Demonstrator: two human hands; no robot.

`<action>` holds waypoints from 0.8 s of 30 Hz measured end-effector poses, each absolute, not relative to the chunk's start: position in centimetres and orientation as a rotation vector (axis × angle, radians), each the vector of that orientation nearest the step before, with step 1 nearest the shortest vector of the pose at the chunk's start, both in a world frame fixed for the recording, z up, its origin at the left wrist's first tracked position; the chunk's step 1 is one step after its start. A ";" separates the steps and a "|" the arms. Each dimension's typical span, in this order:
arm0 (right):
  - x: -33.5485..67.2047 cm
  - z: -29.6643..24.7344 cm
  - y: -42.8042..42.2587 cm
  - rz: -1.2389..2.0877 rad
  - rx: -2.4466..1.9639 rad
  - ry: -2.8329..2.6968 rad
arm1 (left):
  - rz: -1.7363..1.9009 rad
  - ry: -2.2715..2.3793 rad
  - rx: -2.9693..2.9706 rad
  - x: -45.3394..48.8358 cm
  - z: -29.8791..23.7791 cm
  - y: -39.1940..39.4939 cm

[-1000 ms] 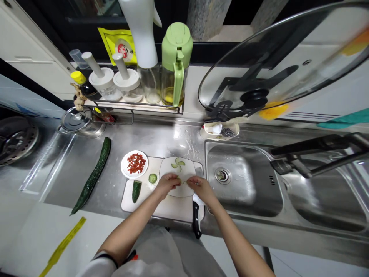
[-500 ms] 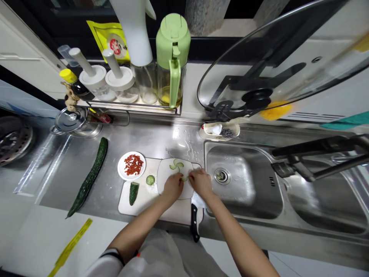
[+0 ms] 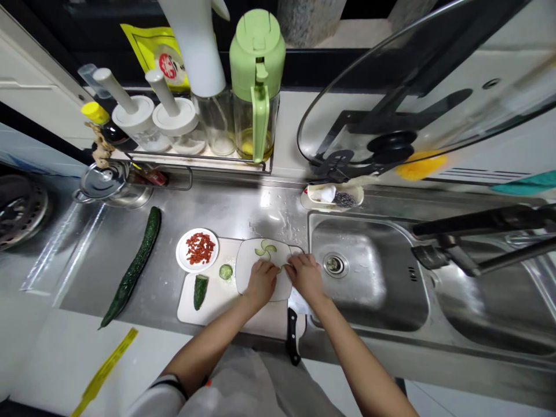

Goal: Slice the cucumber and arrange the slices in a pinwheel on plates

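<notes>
Both my hands work over a small white plate (image 3: 245,267) on the cutting board (image 3: 256,321). My left hand (image 3: 262,284) is closed, its fingertips at a thin curved cucumber slice (image 3: 280,269). At the slice's other end are the bent, closed fingers of my right hand (image 3: 306,279). Several thin green slices (image 3: 265,249) curve together on the plate's far part. Left of the plate lie a round cucumber piece (image 3: 226,271) and a short cut cucumber chunk (image 3: 200,292). A knife (image 3: 292,336) with a black handle rests below my right hand, its blade partly hidden.
A white dish of red bits (image 3: 197,250) overlaps the board's far left corner. A long whole cucumber (image 3: 134,266) lies on the steel counter. The double sink (image 3: 369,272) is to the right, under a tap (image 3: 478,231). A shelf holds jars and a green-topped oil bottle (image 3: 256,81).
The fingers of my right hand have spread slightly and shifted a little at the slice. My left hand has barely moved. The view has shifted slightly.
</notes>
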State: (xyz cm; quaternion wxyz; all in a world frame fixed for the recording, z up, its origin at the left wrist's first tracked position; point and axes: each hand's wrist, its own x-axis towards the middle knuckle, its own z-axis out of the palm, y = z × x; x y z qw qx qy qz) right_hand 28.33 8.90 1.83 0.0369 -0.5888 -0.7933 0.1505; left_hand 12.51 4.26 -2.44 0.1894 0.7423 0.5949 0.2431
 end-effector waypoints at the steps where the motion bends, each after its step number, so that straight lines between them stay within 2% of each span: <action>1: 28.7 1.7 8.7 0.456 -1.805 -2.391 | 0.679 1.656 2.110 12.5 -2.6 4.2; 6: 29.9 1.1 6.3 0.377 -1.759 -2.263 | 0.660 1.625 2.176 12.5 -2.5 3.7; 15: 28.6 0.1 2.5 0.161 -1.738 -2.483 | 0.421 1.683 2.319 13.1 -1.5 2.5; 24: 28.5 0.0 2.5 0.156 -1.783 -2.501 | 0.237 1.786 2.298 13.6 -1.1 2.0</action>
